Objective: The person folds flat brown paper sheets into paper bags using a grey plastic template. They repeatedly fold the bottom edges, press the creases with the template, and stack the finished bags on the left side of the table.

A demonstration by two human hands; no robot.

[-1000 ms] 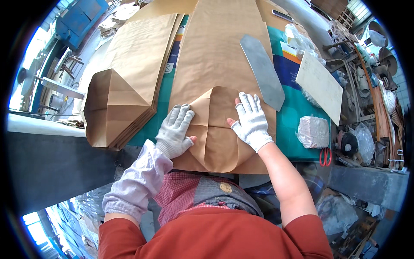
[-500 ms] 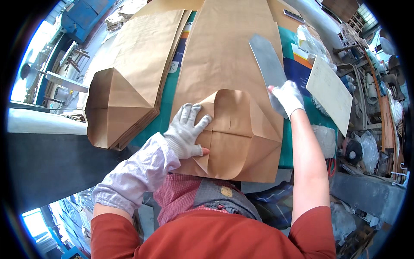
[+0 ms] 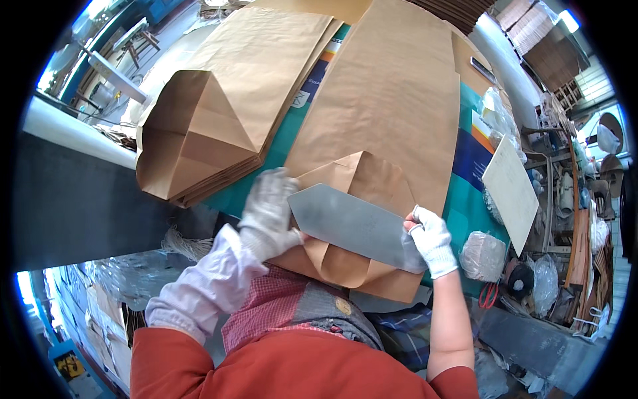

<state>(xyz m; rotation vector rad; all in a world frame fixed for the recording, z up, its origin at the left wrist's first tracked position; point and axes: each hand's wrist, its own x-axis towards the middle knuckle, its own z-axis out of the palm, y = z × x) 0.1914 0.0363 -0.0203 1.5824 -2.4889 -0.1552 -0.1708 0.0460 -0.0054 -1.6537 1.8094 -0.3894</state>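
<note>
My right hand (image 3: pixel 432 243), in a white glove with bare fingertips, grips the right end of a flat grey metal blade (image 3: pixel 345 221) with a pointed tip. The blade lies across the unfolded end of a brown paper bag (image 3: pixel 392 100), which stretches away from me on the table. At the left edge of that bag end, my gloved left hand (image 3: pixel 266 213) rests with its fingers stretched out, slightly blurred, its thumb near the blade's tip. To the left is a stack of brown paper bags (image 3: pixel 266 53), the top one with its end opened into a diamond shape.
Green and blue printed sheeting (image 3: pixel 468 159) covers the table under the bags. On the right lie a pale flat board (image 3: pixel 510 189), a plastic-wrapped block (image 3: pixel 483 256) and red scissor-like handles (image 3: pixel 488 296). A phone (image 3: pixel 482 68) sits at the far right.
My right hand has brought the blade from the bag's right side down and left, across its unfolded end. My left hand has shifted toward the bag's left edge. The view has tilted.
</note>
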